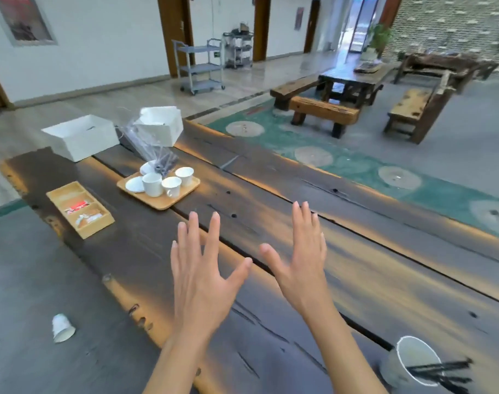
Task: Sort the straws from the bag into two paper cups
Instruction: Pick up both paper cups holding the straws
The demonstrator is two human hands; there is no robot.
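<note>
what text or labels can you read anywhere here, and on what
None can be read.
Red packet in the wooden organizer: print too blurred.
Wall poster: blurred.
Red sign by the far door: too small.
Green sticker on the grey cart: too small.
Paper cups: no print shows.

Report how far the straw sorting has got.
Done: one paper cup on the table holds dark straws. In hand: nothing; the left hand and right hand are open and empty above the table. Left: the second cup lies on the floor, strawless, and the plastic bag sits far off by the tray.
</note>
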